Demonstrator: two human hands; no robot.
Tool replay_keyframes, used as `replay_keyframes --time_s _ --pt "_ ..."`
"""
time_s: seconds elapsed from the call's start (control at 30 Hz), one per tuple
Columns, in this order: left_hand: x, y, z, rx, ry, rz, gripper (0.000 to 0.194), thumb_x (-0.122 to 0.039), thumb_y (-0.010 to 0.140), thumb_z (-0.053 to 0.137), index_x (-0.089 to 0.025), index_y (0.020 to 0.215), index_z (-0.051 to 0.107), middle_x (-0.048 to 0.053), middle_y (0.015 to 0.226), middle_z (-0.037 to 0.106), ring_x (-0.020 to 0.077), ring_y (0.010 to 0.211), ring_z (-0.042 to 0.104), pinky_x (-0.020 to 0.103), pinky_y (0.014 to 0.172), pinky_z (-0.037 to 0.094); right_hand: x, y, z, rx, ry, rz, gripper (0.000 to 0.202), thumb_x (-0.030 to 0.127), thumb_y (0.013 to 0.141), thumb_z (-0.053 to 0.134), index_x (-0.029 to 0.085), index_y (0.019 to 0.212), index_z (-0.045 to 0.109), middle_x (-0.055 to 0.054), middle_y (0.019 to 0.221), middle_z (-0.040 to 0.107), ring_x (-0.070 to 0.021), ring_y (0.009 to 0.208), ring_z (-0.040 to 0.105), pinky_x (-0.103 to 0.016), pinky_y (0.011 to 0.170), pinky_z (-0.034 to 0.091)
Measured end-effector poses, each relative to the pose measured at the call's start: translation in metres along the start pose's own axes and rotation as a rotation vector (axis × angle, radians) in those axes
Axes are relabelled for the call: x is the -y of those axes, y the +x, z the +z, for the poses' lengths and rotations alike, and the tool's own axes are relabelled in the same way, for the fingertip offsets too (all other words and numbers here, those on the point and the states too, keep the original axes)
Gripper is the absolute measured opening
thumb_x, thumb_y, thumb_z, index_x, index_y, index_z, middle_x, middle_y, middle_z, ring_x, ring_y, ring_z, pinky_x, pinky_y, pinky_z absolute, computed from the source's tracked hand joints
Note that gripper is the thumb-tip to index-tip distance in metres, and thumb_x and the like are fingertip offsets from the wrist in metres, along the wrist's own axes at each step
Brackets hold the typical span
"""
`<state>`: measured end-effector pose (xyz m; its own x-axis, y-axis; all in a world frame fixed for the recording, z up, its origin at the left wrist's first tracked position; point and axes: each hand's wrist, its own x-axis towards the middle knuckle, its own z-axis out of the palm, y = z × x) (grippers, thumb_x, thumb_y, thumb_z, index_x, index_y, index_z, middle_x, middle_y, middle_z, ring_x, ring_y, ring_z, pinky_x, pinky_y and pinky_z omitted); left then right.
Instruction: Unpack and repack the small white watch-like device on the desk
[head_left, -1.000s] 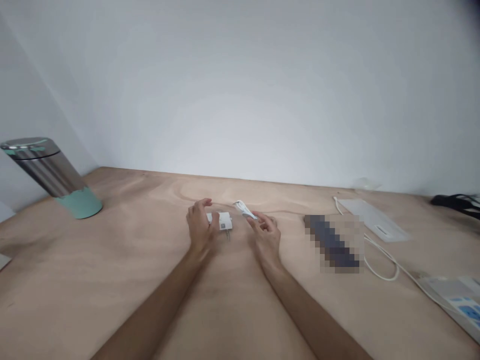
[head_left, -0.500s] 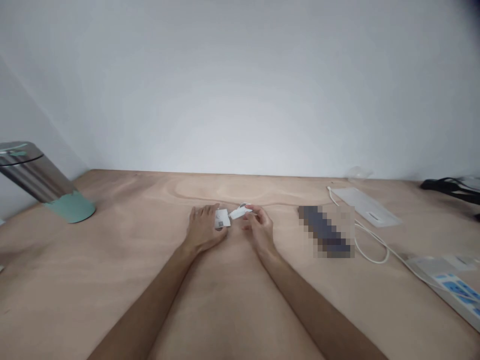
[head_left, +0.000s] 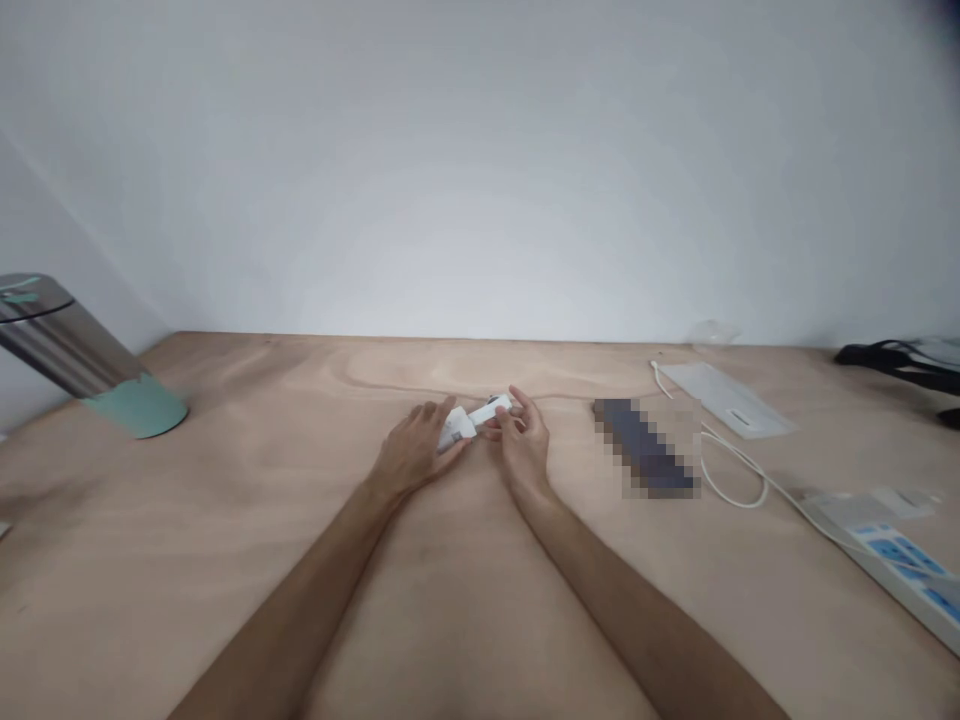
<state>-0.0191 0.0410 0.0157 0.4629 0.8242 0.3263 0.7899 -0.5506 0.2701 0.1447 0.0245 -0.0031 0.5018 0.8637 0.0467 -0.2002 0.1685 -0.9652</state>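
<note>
Near the middle of the wooden table, my left hand (head_left: 411,450) is closed around a small white box-like piece (head_left: 455,428) with a dark printed mark. Its thumb lies along the near side and the fingers over the far side. My right hand (head_left: 525,448) pinches a narrow white strip-like piece (head_left: 491,411) between thumb and fingers, with the index finger raised behind it. The two white pieces meet or nearly touch between my hands; whether they are joined I cannot tell. Something small and dark shows behind the strip, mostly hidden.
A steel and mint-green bottle (head_left: 94,360) stands at the left. To the right lie a pixelated dark object (head_left: 646,447), a white cable (head_left: 739,503), a translucent sleeve (head_left: 727,400) and a blue-printed packet (head_left: 896,560). A black strap (head_left: 896,360) sits at the far right.
The left hand has tilted the white piece and moved slightly right, its fingers now more bunched. The right hand's strip is steeper, and its index finger has lifted. The whole view has shifted slightly.
</note>
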Motion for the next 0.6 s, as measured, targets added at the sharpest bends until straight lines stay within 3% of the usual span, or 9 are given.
replay_keyframes --time_s 0.17,0.27,0.47,0.6 --pt "-0.004 -0.002 0.003 -0.043 0.001 0.037 0.064 -0.058 0.086 0.046 -0.024 0.14 0.037 0.011 0.125 0.055 0.0261 0.111 0.055 0.033 0.085 0.049 0.0 -0.003 0.004 0.143 -0.086 0.025 0.047 0.043 0.069 0.07 0.012 0.105 0.064 -0.007 0.085 0.067 -0.0148 0.072 0.062 -0.024 0.059 0.049" --pt "-0.005 -0.003 0.004 -0.062 0.007 0.025 0.063 -0.055 0.085 0.048 -0.023 0.138 0.038 0.011 0.126 0.054 0.0255 0.111 0.055 0.032 0.083 0.05 0.0 -0.008 0.007 0.263 -0.153 -0.021 0.039 0.045 0.074 0.067 0.014 0.097 0.066 -0.006 0.088 0.068 -0.0162 0.079 0.063 -0.026 0.069 0.049" --pt "-0.003 -0.003 0.002 -0.057 0.031 0.011 0.06 -0.048 0.085 0.049 -0.02 0.137 0.037 0.012 0.133 0.05 0.0254 0.116 0.053 0.031 0.078 0.052 0.001 -0.013 0.005 0.442 -0.62 -0.341 0.036 0.047 0.09 0.047 0.021 0.087 0.072 -0.004 0.093 0.069 -0.0183 0.09 0.06 -0.033 0.086 0.042" --pt "-0.002 -0.003 0.001 -0.074 0.0 -0.007 0.06 -0.046 0.082 0.052 -0.02 0.134 0.037 0.011 0.132 0.05 0.0243 0.115 0.054 0.033 0.078 0.054 -0.004 -0.009 0.004 0.488 -0.671 -0.44 0.03 0.04 0.091 0.048 0.023 0.092 0.073 -0.003 0.104 0.068 -0.0186 0.104 0.056 -0.036 0.099 0.033"
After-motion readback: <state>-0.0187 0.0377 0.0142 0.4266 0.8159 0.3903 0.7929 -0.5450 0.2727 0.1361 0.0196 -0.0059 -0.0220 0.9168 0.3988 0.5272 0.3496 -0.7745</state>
